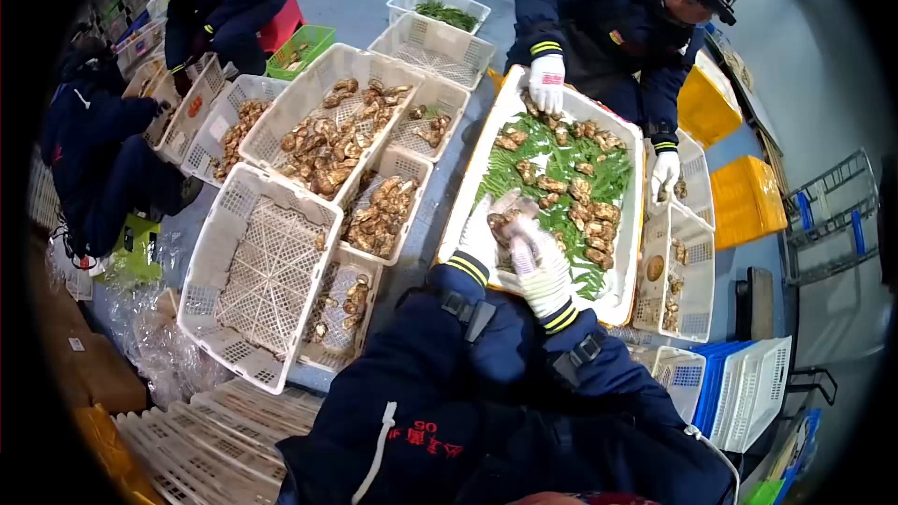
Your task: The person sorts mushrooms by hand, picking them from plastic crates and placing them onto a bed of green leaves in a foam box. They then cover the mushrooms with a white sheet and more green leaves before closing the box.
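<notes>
Both my hands wear white gloves and meet over the near left corner of a white foam box (456,215). A brown-and-white mushroom (506,223) is between them. My left hand (480,232) closes round its left side, while my right hand (543,271) grips it from the right, fingers somewhat blurred. Green fern leaves (552,157) line the box, and several mushrooms (595,221) lie on them, mostly along the right side and far end. Part of the held mushroom is hidden by my fingers.
Across the box, a co-worker's gloved hand (547,84) touches mushrooms; their other hand (665,175) is over a side basket. Mushroom-filled white baskets (251,145) and a basket with a bare lattice floor (267,271) stand left. Yellow crates (745,203) stand right. Other people sit far left.
</notes>
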`<act>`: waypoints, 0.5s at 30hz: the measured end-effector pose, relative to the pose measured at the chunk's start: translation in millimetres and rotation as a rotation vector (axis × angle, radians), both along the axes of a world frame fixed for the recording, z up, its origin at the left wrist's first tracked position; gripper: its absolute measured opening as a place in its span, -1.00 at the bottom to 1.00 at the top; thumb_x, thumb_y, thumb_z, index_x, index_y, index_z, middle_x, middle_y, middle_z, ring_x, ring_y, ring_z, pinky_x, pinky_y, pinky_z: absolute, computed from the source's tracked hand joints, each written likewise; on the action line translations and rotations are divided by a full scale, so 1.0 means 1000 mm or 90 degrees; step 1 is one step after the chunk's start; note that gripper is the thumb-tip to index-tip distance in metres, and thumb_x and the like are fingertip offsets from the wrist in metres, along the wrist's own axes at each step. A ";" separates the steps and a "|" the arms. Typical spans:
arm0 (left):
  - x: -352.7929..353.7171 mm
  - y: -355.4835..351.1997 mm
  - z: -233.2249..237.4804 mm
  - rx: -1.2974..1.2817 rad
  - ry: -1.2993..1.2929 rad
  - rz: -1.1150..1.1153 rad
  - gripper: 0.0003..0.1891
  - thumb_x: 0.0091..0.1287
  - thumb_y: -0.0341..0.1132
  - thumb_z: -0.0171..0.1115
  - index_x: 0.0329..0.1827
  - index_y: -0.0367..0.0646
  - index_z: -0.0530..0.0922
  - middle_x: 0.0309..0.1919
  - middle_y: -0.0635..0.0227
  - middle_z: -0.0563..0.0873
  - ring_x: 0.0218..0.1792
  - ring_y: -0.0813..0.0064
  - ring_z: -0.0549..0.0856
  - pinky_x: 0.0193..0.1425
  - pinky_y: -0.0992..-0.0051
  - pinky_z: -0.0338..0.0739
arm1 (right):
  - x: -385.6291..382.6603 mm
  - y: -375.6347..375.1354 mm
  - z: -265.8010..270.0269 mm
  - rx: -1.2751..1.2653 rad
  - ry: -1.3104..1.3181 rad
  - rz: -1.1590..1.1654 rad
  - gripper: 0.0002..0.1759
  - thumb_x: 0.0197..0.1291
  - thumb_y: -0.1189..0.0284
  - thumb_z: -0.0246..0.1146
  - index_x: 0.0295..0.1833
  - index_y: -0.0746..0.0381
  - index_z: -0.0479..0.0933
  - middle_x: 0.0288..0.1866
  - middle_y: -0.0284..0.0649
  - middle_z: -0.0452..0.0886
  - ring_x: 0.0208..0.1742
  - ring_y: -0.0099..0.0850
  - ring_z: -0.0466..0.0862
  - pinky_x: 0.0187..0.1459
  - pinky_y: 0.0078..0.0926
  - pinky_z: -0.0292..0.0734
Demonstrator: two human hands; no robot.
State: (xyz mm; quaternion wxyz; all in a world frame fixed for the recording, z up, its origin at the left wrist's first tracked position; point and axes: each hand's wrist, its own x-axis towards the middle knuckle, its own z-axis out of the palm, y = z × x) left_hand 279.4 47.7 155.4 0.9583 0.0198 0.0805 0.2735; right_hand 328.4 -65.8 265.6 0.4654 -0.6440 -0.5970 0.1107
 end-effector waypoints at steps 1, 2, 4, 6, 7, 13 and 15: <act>0.004 0.002 -0.001 -0.042 -0.037 -0.004 -0.32 0.58 0.19 -0.28 0.47 -0.18 0.38 0.33 -0.05 0.54 0.36 -0.05 0.51 0.41 -0.08 0.42 | 0.018 -0.001 -0.013 0.008 0.054 -0.089 -0.61 0.44 0.48 0.19 0.31 0.37 0.49 0.12 -0.06 0.69 0.09 -0.32 0.71 0.16 -0.38 0.58; 0.007 0.004 -0.003 -0.084 -0.072 -0.009 -0.35 0.59 0.15 -0.28 0.46 -0.17 0.38 0.34 -0.06 0.53 0.35 -0.01 0.52 0.36 -0.04 0.46 | 0.040 -0.005 -0.036 -0.019 0.125 -0.138 -0.56 0.45 0.47 0.20 0.37 0.39 0.44 0.18 -0.05 0.66 0.13 -0.38 0.68 0.22 -0.43 0.54; 0.006 0.004 0.008 -0.139 -0.086 -0.020 -0.32 0.59 0.18 -0.33 0.46 -0.19 0.37 0.36 -0.08 0.50 0.39 -0.09 0.47 0.35 -0.11 0.44 | 0.055 -0.008 -0.053 -0.038 0.228 -0.102 -0.55 0.44 0.45 0.22 0.37 0.39 0.44 0.19 -0.03 0.66 0.14 -0.37 0.67 0.21 -0.47 0.54; 0.006 0.001 0.018 -0.133 -0.066 -0.008 -0.31 0.60 0.17 -0.38 0.49 -0.20 0.32 0.42 -0.11 0.43 0.43 -0.09 0.41 0.47 -0.07 0.33 | 0.054 -0.013 -0.040 -0.093 -0.008 -0.112 -0.56 0.41 0.37 0.27 0.31 0.32 0.51 0.12 -0.01 0.68 0.08 -0.25 0.69 0.16 -0.40 0.55; 0.006 0.000 0.023 -0.140 -0.052 0.004 -0.31 0.60 0.16 -0.40 0.50 -0.21 0.31 0.44 -0.12 0.40 0.44 -0.10 0.39 0.51 -0.05 0.29 | 0.059 -0.012 -0.050 -0.101 -0.087 -0.120 -0.56 0.39 0.29 0.29 0.28 0.28 0.54 0.09 0.02 0.68 0.06 -0.17 0.69 0.17 -0.31 0.54; 0.008 -0.002 0.005 0.034 0.076 -0.054 -0.39 0.61 0.09 -0.30 0.48 -0.15 0.36 0.40 0.03 0.48 0.38 0.09 0.48 0.50 0.13 0.35 | 0.047 -0.004 -0.052 -0.138 -0.016 -0.080 -0.11 0.25 0.01 0.37 0.47 0.39 0.28 0.35 0.20 0.49 0.38 0.04 0.50 0.40 -0.22 0.37; 0.010 -0.004 0.004 -0.140 0.034 -0.089 -0.41 0.61 0.09 -0.25 0.47 -0.13 0.38 0.38 0.11 0.52 0.36 0.16 0.51 0.48 0.18 0.38 | 0.044 0.000 -0.055 -0.149 -0.074 -0.081 -0.03 0.19 0.00 0.41 0.51 0.39 0.23 0.41 0.21 0.42 0.43 0.07 0.44 0.45 -0.19 0.31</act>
